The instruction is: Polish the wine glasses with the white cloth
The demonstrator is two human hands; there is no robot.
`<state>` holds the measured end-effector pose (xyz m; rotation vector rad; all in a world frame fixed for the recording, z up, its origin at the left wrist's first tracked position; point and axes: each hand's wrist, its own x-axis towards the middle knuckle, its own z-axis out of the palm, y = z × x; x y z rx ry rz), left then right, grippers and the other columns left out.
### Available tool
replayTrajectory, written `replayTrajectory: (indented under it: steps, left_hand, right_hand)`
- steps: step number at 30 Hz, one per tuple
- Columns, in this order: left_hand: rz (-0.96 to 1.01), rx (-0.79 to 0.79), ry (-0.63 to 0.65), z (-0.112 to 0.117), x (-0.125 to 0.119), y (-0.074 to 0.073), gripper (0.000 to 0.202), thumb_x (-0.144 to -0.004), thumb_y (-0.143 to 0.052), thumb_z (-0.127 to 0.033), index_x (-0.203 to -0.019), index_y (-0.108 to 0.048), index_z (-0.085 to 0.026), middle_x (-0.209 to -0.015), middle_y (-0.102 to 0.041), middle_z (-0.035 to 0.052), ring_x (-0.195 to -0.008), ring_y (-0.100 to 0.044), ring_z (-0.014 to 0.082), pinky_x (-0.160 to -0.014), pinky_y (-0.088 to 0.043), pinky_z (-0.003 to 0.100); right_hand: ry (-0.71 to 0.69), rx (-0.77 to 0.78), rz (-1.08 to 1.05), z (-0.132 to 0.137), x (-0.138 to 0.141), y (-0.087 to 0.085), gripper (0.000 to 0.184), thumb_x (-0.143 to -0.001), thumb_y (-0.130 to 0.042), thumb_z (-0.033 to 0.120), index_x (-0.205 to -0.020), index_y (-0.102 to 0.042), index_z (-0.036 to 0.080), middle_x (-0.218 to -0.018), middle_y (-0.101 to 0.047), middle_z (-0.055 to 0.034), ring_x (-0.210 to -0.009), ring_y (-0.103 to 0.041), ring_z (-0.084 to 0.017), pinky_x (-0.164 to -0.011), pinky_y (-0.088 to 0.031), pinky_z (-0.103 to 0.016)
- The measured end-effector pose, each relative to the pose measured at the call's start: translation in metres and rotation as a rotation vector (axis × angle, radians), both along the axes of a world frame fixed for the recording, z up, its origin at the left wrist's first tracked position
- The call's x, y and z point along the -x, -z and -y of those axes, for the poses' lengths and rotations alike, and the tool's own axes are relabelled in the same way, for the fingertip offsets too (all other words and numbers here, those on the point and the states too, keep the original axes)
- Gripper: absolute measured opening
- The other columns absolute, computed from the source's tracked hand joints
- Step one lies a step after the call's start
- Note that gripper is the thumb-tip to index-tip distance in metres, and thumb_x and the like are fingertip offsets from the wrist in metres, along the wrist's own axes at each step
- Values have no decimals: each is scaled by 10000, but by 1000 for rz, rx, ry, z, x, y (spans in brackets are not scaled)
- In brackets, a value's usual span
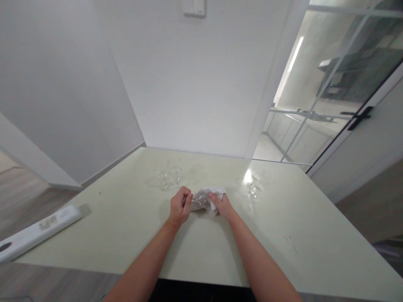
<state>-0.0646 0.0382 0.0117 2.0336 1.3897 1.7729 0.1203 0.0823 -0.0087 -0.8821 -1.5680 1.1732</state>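
Above the middle of the table, a clear stemmed glass (204, 200) lies tilted sideways between my two hands. My left hand (181, 205) is closed around its stem end, and the fingers cover the foot. A pale cloth (218, 191) wraps around and under the bowl. My right hand (222, 205) grips this cloth against the bowl, thumb on the near side and the other fingers hidden beneath. Several clear glasses (170, 176) stand beyond my left hand. To the right, more clear glassware (253, 186) is grouped, blurred by glare.
The pale table (126, 235) meets a white wall (195, 92) at its far edge. A long white device (40, 233) lies across the left edge. At the right is a glazed door (315, 105) with a black handle (360, 118).
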Motion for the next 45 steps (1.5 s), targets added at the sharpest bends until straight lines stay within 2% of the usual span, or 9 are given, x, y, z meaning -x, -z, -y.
replayTrajectory:
  steps: [6, 9, 13, 18, 22, 27, 33, 38, 45]
  left_hand:
    - [41, 151, -98, -2, -3, -5, 208, -919, -387, -339, -773, -456, -208, -659, -436, -23, -610, -438, 132, -605, -370, 251]
    - [37, 252, -148, -4, -6, -6, 241, -924, -381, -387, -784, -467, -211, -639, -442, -33, -591, -449, 133, -590, -364, 249]
    - [16, 322, -200, -9, -6, -5, 253, -920, -387, -404, -795, -490, -209, -651, -502, -32, -606, -487, 139, -596, -367, 252]
    - [25, 337, -244, -11, -4, -4, 256, -920, -395, -413, -805, -497, -208, -676, -543, -26, -637, -518, 148, -617, -376, 256]
    - [36, 335, -250, -11, -4, -4, 249, -923, -396, -408, -816, -499, -207, -669, -533, -30, -623, -507, 145, -604, -365, 252]
    - [91, 302, -261, -12, -3, -4, 238, -910, -410, -396, -790, -496, -209, -643, -513, -32, -585, -476, 140, -561, -336, 247]
    - [99, 310, -269, -12, -3, -4, 241, -910, -418, -406, -790, -496, -212, -652, -519, -30, -596, -485, 145, -576, -348, 251]
    - [60, 320, -264, -11, -4, -4, 239, -910, -428, -406, -811, -515, -207, -674, -540, -26, -616, -500, 146, -604, -363, 256]
    - [81, 308, -242, -11, -4, -3, 239, -913, -425, -399, -805, -516, -206, -658, -522, -27, -590, -471, 139, -566, -340, 251]
  right_hand:
    - [19, 1, -9, -2, 2, 1, 408, -795, -591, 563, -861, -642, 163, -777, -687, -41, -729, -640, -191, -710, -541, -330]
    - [81, -197, 95, -2, 2, 0, 406, -851, -531, 527, -986, -647, 162, -924, -705, -86, -897, -657, -228, -847, -524, -388]
    - [60, -625, 410, 7, 0, -8, 635, -786, -605, 557, -1294, -535, 182, -1309, -574, -149, -1293, -451, -299, -1141, -238, -504]
    - [-123, -722, 652, 21, 0, -13, 928, -694, -612, 708, -1446, -350, 231, -1471, -420, -135, -1376, -322, -346, -1147, 78, -595]
    - [12, -723, 619, 22, 2, -14, 644, -829, -539, 581, -1370, -456, 241, -1408, -483, -111, -1350, -337, -317, -1154, -104, -561]
    - [336, -576, 413, 14, 1, -11, 382, -895, -491, 405, -1167, -587, 154, -1059, -611, -148, -1018, -560, -276, -911, -460, -450]
    - [120, -772, 567, 18, -2, -17, 695, -716, -656, 616, -1251, -562, 183, -1267, -541, -163, -1231, -449, -345, -1101, -287, -532]
    - [-92, -767, 637, 24, 3, -18, 818, -791, -448, 740, -1414, -386, 213, -1414, -448, -149, -1331, -372, -328, -1168, -52, -572]
    - [232, -611, 386, 20, 2, -14, 505, -898, -459, 494, -1258, -514, 144, -1115, -590, -161, -1075, -548, -300, -965, -438, -472]
